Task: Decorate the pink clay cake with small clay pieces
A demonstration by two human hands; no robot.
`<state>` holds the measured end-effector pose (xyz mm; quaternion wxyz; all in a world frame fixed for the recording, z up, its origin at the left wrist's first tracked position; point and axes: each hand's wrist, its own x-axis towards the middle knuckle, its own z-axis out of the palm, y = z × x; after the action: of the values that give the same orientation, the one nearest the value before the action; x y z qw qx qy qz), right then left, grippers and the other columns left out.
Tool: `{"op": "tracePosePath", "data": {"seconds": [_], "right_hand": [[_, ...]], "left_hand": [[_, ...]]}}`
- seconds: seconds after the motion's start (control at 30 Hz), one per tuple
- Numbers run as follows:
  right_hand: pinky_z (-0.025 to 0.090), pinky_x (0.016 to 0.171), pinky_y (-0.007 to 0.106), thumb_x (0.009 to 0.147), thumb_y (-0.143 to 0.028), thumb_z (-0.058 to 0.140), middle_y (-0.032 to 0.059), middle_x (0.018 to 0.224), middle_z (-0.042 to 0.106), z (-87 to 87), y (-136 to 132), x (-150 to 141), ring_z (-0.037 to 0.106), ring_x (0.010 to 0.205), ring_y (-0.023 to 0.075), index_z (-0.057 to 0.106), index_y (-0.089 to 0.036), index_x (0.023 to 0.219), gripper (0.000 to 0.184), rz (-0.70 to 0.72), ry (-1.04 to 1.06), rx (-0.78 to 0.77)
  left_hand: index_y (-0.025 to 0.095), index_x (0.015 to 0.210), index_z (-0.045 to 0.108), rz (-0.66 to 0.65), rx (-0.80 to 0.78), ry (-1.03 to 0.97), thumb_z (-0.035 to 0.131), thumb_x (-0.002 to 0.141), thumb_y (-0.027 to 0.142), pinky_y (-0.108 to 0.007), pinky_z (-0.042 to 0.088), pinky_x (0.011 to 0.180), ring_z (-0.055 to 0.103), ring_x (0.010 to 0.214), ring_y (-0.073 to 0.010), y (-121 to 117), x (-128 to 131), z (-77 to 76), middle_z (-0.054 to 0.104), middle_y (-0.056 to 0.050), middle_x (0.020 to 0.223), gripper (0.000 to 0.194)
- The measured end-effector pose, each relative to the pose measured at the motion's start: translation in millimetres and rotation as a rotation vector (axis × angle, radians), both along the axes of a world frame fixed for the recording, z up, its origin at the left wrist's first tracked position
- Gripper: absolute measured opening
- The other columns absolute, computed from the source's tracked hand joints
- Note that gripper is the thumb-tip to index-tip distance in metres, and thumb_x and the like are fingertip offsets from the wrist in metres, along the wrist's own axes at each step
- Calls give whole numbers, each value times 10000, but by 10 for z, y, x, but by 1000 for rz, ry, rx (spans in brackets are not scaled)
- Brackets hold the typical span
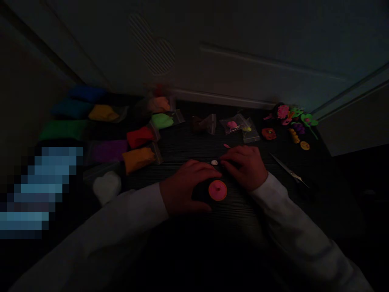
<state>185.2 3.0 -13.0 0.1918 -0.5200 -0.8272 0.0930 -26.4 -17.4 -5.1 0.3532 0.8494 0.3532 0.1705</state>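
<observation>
Pale sleeves (136, 209) nearest, left hand (185, 188) spread wide beside an orange-rimmed pink disc (218, 194) on the dark bench (238, 213), right hand (247, 166) near a small white piece (214, 162), its grip unclear

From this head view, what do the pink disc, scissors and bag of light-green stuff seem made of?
Pink disc: probably modelling clay, matte; softly rounded nub, no hard glints.
Scissors: metal blades, pale sheen; the rest too dark to tell.
Bag: likely clear plastic film, faintly glossy, its end transparent; lump inside matte, perhaps clay.
</observation>
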Motion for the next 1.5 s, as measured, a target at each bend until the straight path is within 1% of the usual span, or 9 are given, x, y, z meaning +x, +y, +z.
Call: {"op": "tracePosePath", "data": {"seconds": [0.13,0.23,0.4,0.6,0.7,0.83,1.0,1.3,1.5], "right_hand": [[258,785,380,811,-326,521,8,947,674,-14,-6,-52,561,903,195,661,-278,910,178,47,-98,2],[236,773,376,820,-319,507,4,933,676,-17,-7,-69,548,894,197,658,-271,893,174,55,-127,15],[224,752,376,844,-326,466,22,939,677,-19,-20,-86,535,863,200,648,-256,916,207,71,-174,70],[223,758,384,851,-316,453,11,918,686,-32,-11,-89,544,854,200,650,-258,899,210,95,-193,111],[236,768,379,852,-308,454,14,928,686,-16,-15,-77,554,864,190,650,-253,905,210,82,-140,124],[257,781,370,853,-316,454,10,928,683,36,-35,-45,567,877,174,647,-261,934,216,74,-62,182],[256,785,371,835,-325,498,-5,911,691,43,-36,-21,576,874,167,648,-271,935,188,109,-48,210],[274,760,354,831,-319,515,-5,843,691,-1,-21,-20,580,801,152,650,-245,866,158,88,-35,295],[271,773,358,825,-299,521,-10,887,689,9,-27,-19,585,839,151,640,-254,907,151,110,-30,279]], "left_hand": [[194,1051,581,137,37,7,534,779,304,-319,393,913,516,1034,-164,108,-41,89,607,-49,1079,297],[179,967,621,248,122,113,463,812,271,-335,418,867,552,942,-168,196,52,78,644,-43,981,240],[164,974,641,199,215,241,440,825,260,-360,415,855,543,925,-197,276,254,-32,652,-55,986,268],[154,921,653,198,259,256,419,839,262,-361,413,843,548,896,-199,295,296,-105,661,-69,934,271],[155,916,647,231,215,199,419,840,286,-339,416,841,558,894,-184,288,286,-61,665,-63,921,274],[161,923,637,338,40,64,444,825,372,-290,444,767,583,830,-157,278,282,15,665,-39,902,302],[151,890,643,364,-175,-63,478,798,407,-236,457,681,607,728,-123,290,280,-13,680,-18,844,318],[150,907,670,395,-233,-192,587,726,364,-193,451,647,617,710,-106,301,286,-114,690,-8,797,292],[161,857,683,408,-205,-194,565,746,361,-192,437,648,608,698,-101,294,276,-110,689,8,764,258]]}}
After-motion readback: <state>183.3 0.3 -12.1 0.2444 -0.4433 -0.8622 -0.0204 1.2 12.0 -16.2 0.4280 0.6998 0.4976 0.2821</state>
